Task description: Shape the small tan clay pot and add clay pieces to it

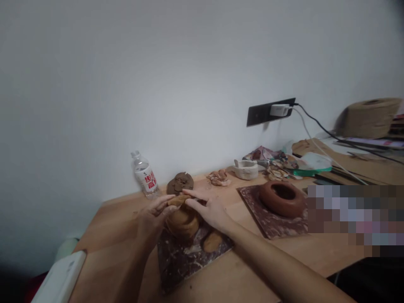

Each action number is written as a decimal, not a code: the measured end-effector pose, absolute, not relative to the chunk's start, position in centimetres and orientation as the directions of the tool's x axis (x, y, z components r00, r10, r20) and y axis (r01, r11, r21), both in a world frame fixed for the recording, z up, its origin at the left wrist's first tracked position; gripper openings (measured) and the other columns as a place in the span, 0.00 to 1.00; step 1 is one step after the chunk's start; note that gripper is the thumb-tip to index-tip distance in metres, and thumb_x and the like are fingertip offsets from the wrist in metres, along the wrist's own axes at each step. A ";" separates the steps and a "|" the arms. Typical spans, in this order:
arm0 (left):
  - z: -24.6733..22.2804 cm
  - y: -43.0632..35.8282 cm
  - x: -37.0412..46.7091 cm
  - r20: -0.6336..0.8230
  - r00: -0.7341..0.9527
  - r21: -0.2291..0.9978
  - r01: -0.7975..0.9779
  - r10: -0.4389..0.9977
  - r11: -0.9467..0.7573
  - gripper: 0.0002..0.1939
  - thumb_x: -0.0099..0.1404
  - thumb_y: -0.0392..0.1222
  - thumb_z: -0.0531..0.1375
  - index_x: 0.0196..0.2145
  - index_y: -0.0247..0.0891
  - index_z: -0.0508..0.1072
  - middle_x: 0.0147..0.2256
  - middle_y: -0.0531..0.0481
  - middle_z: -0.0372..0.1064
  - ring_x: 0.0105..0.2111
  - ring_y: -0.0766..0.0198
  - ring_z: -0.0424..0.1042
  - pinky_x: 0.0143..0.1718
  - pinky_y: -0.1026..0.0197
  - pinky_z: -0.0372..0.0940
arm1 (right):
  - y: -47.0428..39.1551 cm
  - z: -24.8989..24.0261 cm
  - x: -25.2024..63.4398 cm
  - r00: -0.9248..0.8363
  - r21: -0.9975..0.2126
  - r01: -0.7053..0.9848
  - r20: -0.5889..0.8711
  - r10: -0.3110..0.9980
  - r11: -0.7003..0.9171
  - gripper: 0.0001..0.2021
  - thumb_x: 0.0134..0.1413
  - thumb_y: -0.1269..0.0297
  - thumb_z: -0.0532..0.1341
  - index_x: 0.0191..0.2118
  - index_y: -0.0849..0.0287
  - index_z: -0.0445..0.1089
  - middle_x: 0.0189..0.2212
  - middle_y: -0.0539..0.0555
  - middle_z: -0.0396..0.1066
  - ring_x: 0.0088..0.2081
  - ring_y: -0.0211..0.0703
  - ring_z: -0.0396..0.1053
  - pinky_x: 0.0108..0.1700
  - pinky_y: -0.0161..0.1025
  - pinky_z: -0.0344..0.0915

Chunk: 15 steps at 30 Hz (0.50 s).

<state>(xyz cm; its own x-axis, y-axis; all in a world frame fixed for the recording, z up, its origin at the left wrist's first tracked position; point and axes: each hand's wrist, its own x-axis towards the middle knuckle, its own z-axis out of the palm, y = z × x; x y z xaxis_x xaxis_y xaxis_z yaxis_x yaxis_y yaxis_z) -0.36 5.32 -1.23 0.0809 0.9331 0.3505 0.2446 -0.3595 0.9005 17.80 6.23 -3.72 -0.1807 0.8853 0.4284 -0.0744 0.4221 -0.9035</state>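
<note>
A tan clay pot with a rounded body stands on a dark marbled board in front of me. At its top is a strip of tan clay, between my two hands. My left hand grips the strip's left end, thumb in front and fingers behind. From the right, my right hand has its thumb and fingers on the other end. Whether the strip is joined to the pot's rim I cannot tell. A flat lump of tan clay lies on the board, right of the pot.
Behind the pot sit a dark clay lump and a water bottle. Clay scraps and a whitish bowl lie along the wall. A reddish-brown ring-shaped pot rests on another board at right. Cables hang from a socket.
</note>
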 end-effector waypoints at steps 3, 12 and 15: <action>-1.9 5.2 -0.4 0.405 0.037 0.868 0.298 0.914 -0.397 0.13 0.56 0.45 0.62 0.38 0.39 0.79 0.40 0.45 0.78 0.43 0.49 0.76 0.46 0.51 0.69 | 6.2 -3.9 18.0 -0.309 -0.916 -0.381 0.252 0.917 0.123 0.21 0.54 0.48 0.61 0.44 0.59 0.76 0.34 0.57 0.79 0.38 0.45 0.77 0.47 0.47 0.71; -2.4 4.7 0.1 0.563 0.096 0.726 0.418 0.821 -0.547 0.10 0.59 0.44 0.62 0.38 0.43 0.80 0.38 0.48 0.78 0.41 0.55 0.74 0.45 0.55 0.68 | 5.8 -4.8 17.5 -0.365 -0.863 -0.504 0.162 0.917 -0.048 0.21 0.42 0.58 0.71 0.44 0.58 0.76 0.39 0.55 0.78 0.36 0.41 0.76 0.45 0.42 0.70; -2.7 4.6 0.4 0.635 0.116 0.649 0.455 0.764 -0.609 0.09 0.59 0.44 0.63 0.38 0.45 0.80 0.39 0.48 0.77 0.42 0.55 0.73 0.45 0.54 0.68 | 5.4 -4.4 17.7 -0.329 -0.913 -0.404 0.200 0.923 0.054 0.19 0.44 0.57 0.69 0.44 0.56 0.76 0.43 0.54 0.77 0.42 0.44 0.74 0.49 0.44 0.67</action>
